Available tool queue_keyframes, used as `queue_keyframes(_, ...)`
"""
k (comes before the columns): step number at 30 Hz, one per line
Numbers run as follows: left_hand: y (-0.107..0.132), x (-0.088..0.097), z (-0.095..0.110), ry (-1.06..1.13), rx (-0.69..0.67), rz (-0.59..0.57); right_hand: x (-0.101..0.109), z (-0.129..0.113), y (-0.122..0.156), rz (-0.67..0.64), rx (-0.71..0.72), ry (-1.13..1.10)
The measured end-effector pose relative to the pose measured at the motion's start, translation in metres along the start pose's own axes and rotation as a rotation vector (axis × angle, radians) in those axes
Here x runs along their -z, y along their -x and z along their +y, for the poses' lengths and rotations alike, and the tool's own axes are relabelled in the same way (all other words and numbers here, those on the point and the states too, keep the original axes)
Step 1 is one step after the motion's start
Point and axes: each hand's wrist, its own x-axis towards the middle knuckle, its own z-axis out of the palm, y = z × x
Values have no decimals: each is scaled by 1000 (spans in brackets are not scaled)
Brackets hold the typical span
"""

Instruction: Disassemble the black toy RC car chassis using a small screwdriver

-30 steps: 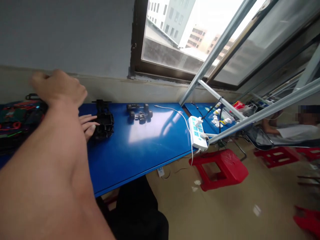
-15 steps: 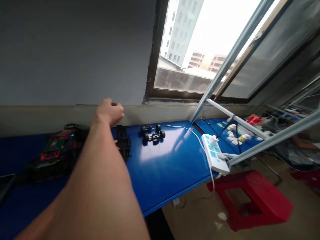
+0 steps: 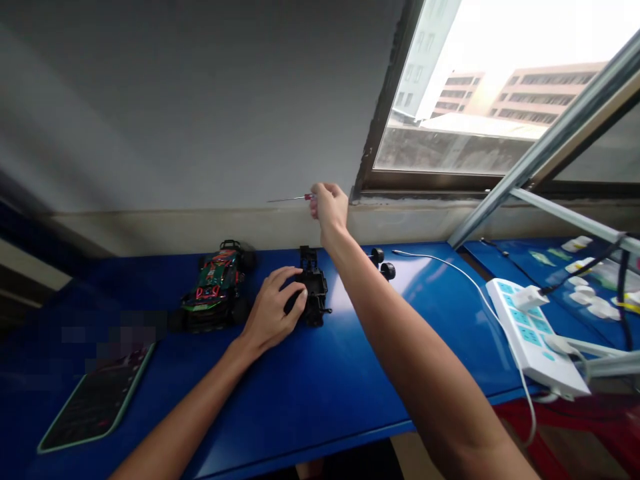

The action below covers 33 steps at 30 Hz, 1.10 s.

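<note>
My right hand (image 3: 331, 207) is raised in front of the wall, its fingers closed around the red handle of a screwdriver (image 3: 307, 197). The thin shaft points left, away from any part. Lower down, my left hand (image 3: 275, 308) curls its thumb and fingers on the left side of a black toy car chassis (image 3: 316, 285) lying on the table. To the left of that hand stands a green, black and red toy car (image 3: 216, 280). Behind my right forearm, black wheels (image 3: 387, 271) of an axle part show, the rest hidden.
The blue table (image 3: 300, 400) runs along the wall below a window. A phone (image 3: 97, 400) lies at front left. On the right are a white power strip (image 3: 537, 333) with a white cable (image 3: 465, 273), a metal frame (image 3: 540, 143) and a red stool (image 3: 575, 427) below.
My view has swung left, so the phone and whole toy car now show. My left hand and the chassis, earlier mostly behind my right arm, are visible. The screwdriver is still in my right hand.
</note>
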Motion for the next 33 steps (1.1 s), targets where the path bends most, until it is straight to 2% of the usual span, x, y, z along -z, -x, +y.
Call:
queue_keyframes(2,-2,0,2,18,26,28,14,-4,10,46,-62,-57)
queue_keyframes(5,-1,0,2,34,60,63,39,-13,29,46,-83,-114)
queue_keyframes(9,3,1,1,74,121,97,73,-25,52,-23,-44,-95)
queue_keyframes(13,4,3,3,153,194,72,96,-30,66,-117,1,39)
queue_keyframes(17,2,4,10,179,215,-7,104,-26,70,-198,39,229)
queue_keyframes(22,13,5,18,80,187,-52,103,-15,70,-242,106,405)
queue_keyframes(27,22,-1,28,1,109,-103,102,-6,68,-250,120,462)
queue_keyframes(33,7,-2,35,39,108,-154,108,-6,63,-183,125,460)
